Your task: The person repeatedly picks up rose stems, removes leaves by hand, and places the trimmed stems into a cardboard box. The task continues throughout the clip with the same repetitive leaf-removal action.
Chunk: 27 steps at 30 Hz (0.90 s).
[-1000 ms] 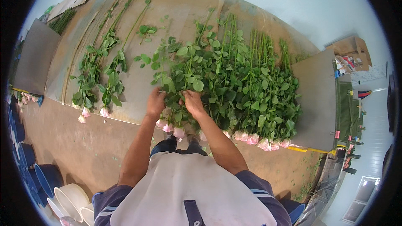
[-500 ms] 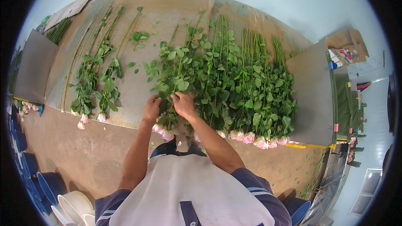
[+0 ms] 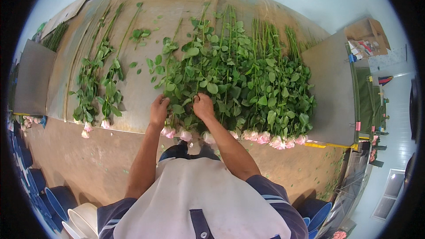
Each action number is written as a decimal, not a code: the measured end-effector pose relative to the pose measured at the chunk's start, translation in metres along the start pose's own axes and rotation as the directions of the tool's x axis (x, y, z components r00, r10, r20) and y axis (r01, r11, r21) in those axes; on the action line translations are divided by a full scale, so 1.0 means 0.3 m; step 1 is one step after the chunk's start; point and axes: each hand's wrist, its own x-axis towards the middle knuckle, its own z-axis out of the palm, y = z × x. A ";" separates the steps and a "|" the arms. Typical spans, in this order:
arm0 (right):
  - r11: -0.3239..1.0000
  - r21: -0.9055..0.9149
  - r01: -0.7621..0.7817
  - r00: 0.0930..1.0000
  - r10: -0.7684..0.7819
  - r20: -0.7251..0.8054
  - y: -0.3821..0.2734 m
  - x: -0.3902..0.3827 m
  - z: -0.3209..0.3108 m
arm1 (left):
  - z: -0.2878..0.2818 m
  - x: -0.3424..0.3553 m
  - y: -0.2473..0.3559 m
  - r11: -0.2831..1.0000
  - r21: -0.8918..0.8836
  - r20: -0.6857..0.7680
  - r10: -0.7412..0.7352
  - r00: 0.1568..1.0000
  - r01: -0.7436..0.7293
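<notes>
On the table's front half, my left hand is at the left edge of a spread of leafy roses, its thumb and fingers curled together. Whether anything is pinched there is too small to tell. My right hand is closed among the leaves beside it, gripping what looks like a rose stem, partly hidden by foliage. Pale pink rose heads, such as one rose head between my forearms, hang over the front edge. The leafy roses extend to my right, stems pointing away from me.
The metal-topped table carries a smaller group of roses on the left and loose leaves. Upright panels, one a grey panel, flank it. Blue buckets stand lower left. A cardboard box sits far right.
My hands have moved slightly apart, the right shifting rightward. A rose head between my arms now lies farther right, and the view has shifted a little.
</notes>
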 end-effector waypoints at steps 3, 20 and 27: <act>1.000 -0.013 -0.008 1.000 0.008 -0.011 0.007 0.008 0.004 | -0.003 -0.016 0.024 0.999 -0.042 -0.003 -0.014 1.000 0.014; 0.939 -0.337 0.059 0.994 -0.025 0.105 -0.034 0.032 -0.066 | 0.174 -0.001 -0.033 0.989 -0.094 0.126 -0.106 0.986 0.118; 0.931 -0.364 0.029 0.988 0.028 0.152 -0.012 0.049 -0.082 | 0.231 0.002 -0.081 0.972 0.236 0.037 -0.012 0.999 0.003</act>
